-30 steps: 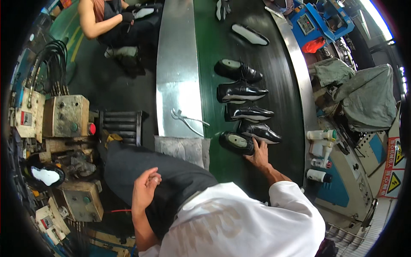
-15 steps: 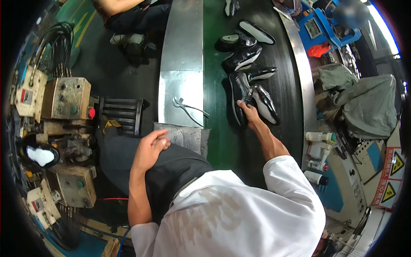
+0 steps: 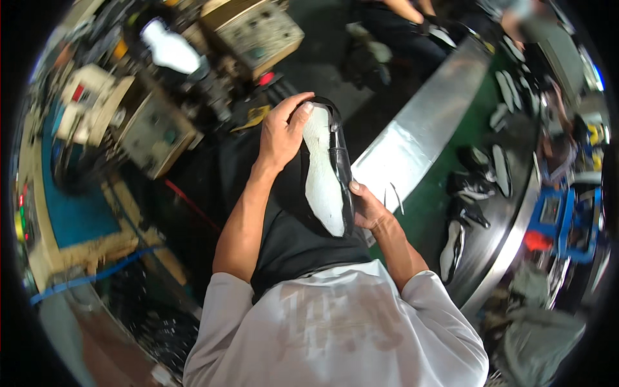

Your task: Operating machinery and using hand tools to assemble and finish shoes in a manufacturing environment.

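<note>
A black shoe (image 3: pixel 324 171) with its whitish underside turned up is held over my lap between my two hands. My left hand (image 3: pixel 282 132) grips its far, narrower end, thumb pressed on the pale bottom. Lower down, my right hand (image 3: pixel 370 208) holds the black upper from the right side, near the wider end, its thumb along the edge and some fingers hidden beneath the shoe. A thin-handled metal tool (image 3: pixel 394 197) lies partly in view beside my right hand, on the metal ledge (image 3: pixel 419 138).
More black shoes (image 3: pixel 474 187) lie on the belt at the right, alongside a metal rail (image 3: pixel 506 258). To the left stands a machine with control boxes (image 3: pixel 158 126) and a white shoe-shaped form (image 3: pixel 169 48). Another person's hands (image 3: pixel 422 16) work at the far end.
My right hand has lifted a shoe off the belt and brought it over my lap, where my left hand has taken hold too. The view has swung left toward the machine.
</note>
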`<control>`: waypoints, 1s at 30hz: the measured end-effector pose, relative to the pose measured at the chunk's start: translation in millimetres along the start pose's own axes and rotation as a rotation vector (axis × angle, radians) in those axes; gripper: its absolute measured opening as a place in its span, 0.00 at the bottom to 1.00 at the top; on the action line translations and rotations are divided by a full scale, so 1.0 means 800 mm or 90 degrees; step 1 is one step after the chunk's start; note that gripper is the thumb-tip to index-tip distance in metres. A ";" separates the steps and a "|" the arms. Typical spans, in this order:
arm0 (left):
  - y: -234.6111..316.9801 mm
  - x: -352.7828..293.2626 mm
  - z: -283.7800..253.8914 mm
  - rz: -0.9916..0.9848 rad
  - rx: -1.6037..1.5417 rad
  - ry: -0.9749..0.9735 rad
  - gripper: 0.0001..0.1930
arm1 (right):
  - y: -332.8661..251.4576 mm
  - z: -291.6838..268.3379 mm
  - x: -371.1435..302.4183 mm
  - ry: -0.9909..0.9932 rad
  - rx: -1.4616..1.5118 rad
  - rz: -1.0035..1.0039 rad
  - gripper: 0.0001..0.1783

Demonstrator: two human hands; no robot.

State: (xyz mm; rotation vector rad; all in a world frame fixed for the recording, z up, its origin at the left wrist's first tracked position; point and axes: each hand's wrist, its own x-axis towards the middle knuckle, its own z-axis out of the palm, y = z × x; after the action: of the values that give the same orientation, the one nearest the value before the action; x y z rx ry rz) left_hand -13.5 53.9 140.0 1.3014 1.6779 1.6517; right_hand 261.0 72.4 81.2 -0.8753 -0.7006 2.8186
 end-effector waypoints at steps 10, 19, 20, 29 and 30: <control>-0.022 -0.129 -0.097 -0.024 0.325 0.224 0.11 | -0.019 0.160 0.132 0.087 -0.850 -0.317 0.42; -0.035 -0.146 -0.098 -0.083 0.308 0.208 0.13 | -0.024 0.167 0.134 -0.013 -1.030 -0.370 0.29; -0.034 -0.145 -0.095 -0.084 0.305 0.205 0.13 | -0.031 0.171 0.131 -0.005 -1.028 -0.290 0.31; -0.048 -0.167 -0.044 -0.262 -0.449 0.267 0.32 | 0.023 0.102 0.132 0.027 -0.597 -0.250 0.50; -0.054 -0.175 -0.046 -0.279 -0.562 0.270 0.34 | 0.019 0.102 0.130 0.029 -0.512 -0.221 0.50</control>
State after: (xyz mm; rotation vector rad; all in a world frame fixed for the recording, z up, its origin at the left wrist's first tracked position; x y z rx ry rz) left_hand 6.3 -75.6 65.5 0.1607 1.0528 2.0770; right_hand 130.0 50.6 80.7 -0.7794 -1.8280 2.1751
